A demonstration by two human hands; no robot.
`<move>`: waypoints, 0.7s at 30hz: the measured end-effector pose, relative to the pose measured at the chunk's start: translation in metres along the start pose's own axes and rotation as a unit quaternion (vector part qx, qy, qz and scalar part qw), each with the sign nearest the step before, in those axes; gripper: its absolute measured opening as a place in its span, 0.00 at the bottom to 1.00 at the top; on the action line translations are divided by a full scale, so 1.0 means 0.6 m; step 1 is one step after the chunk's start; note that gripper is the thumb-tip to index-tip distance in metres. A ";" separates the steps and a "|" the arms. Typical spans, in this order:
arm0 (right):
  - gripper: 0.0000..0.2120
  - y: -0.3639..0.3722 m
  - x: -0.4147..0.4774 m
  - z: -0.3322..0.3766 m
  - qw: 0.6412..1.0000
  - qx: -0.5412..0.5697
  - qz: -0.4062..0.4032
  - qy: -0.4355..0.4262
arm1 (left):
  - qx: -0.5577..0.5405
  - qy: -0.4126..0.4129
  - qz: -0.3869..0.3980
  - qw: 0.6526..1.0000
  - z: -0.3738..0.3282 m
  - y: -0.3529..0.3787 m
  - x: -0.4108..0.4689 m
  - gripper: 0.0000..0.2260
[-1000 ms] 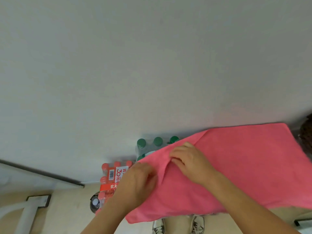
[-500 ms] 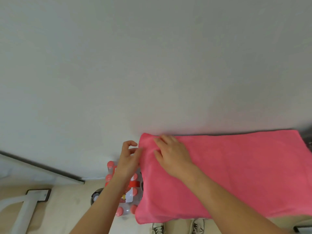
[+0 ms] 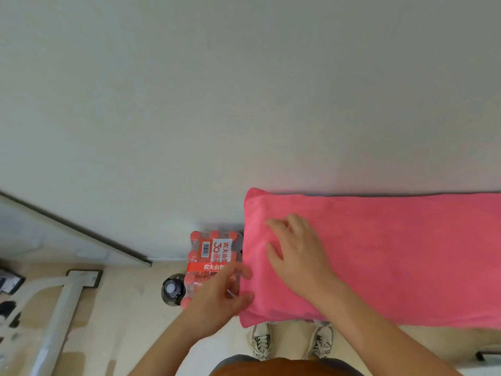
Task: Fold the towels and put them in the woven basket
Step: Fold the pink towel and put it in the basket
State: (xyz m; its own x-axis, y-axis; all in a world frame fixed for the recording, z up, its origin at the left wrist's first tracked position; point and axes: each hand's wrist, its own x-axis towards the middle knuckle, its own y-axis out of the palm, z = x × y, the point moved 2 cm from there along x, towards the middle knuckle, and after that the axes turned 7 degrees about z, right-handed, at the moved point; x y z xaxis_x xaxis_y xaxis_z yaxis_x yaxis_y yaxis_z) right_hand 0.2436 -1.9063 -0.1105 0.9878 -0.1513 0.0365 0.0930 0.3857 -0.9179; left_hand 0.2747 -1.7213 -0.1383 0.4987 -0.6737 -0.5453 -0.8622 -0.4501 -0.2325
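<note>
A pink towel lies folded double and spread flat, running from the middle of the view off the right edge. My right hand rests palm down on its left part with the fingers spread. My left hand is at the towel's left edge; its thumb and fingertips touch the edge near the front corner. The woven basket is not in view.
A shrink-wrapped pack of red-capped water bottles stands on the floor left of the towel, with a dark round bottle beside it. A white stand is at the far left. My shoes show below the towel's front edge.
The towel has been laid out flat and squared. My right hand slid from the top left corner down onto the towel's left part; my left hand dropped from that corner to the left edge.
</note>
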 end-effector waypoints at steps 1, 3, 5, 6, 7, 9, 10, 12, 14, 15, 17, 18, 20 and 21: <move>0.17 -0.006 -0.018 0.014 0.998 0.046 0.049 -0.008 | -0.003 0.003 0.005 1.000 -0.002 0.001 -0.006 0.08; 0.23 -0.019 -0.052 0.042 0.981 0.096 0.170 -0.004 | -0.048 0.005 -0.015 0.999 -0.013 -0.001 -0.012 0.04; 0.30 -0.019 -0.077 0.063 0.975 0.061 0.214 -0.021 | -0.130 -0.002 -0.055 0.990 -0.032 -0.005 -0.013 0.03; 0.32 -0.015 -0.082 0.072 0.975 0.043 0.217 -0.020 | -0.164 -0.003 -0.072 0.984 -0.043 -0.005 -0.014 0.03; 0.33 -0.010 -0.084 0.079 0.977 0.034 0.210 -0.005 | -0.188 -0.002 -0.082 0.979 -0.053 -0.005 -0.015 0.02; 0.30 0.002 -0.085 0.085 0.986 0.026 0.162 0.041 | -0.211 0.003 -0.087 0.974 -0.069 -0.001 -0.016 0.02; 0.26 0.009 -0.084 0.085 0.988 0.022 0.138 0.060 | -0.214 0.005 -0.086 0.973 -0.076 0.000 -0.016 0.03; 0.20 0.019 -0.087 0.081 0.993 0.020 0.091 0.066 | -0.204 0.005 -0.089 0.975 -0.086 -0.002 -0.014 0.04; 0.11 0.018 -0.091 0.073 0.993 0.052 0.079 0.066 | -0.160 0.008 -0.117 0.980 -0.091 -0.011 -0.003 0.05; 0.05 0.014 -0.093 0.069 0.992 0.072 0.070 0.072 | -0.115 0.013 -0.140 0.983 -0.090 -0.020 0.007 0.07; 0.09 0.008 -0.098 0.058 0.985 0.130 0.073 0.083 | -0.001 0.030 -0.176 0.984 -0.089 -0.043 0.043 0.09; 0.12 0.005 -0.100 0.054 0.979 0.167 0.076 0.084 | 0.054 0.035 -0.173 0.983 -0.091 -0.052 0.065 0.10; 0.14 -0.002 -0.103 0.045 0.954 0.265 0.093 0.103 | 0.135 0.030 -0.150 0.979 -0.096 -0.063 0.109 0.13; 0.12 -0.006 -0.105 0.041 0.937 0.315 0.109 0.108 | 0.153 0.023 -0.143 0.978 -0.098 -0.067 0.129 0.14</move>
State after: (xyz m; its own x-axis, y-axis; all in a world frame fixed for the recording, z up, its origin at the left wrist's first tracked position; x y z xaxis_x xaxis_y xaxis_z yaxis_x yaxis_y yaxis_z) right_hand 0.1840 -1.8757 -0.0999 0.9499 -0.1603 -0.2683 0.0136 0.8789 -0.4768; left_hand 0.3529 -1.7899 -0.1239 0.7211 -0.5741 -0.3879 -0.6693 -0.4324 -0.6042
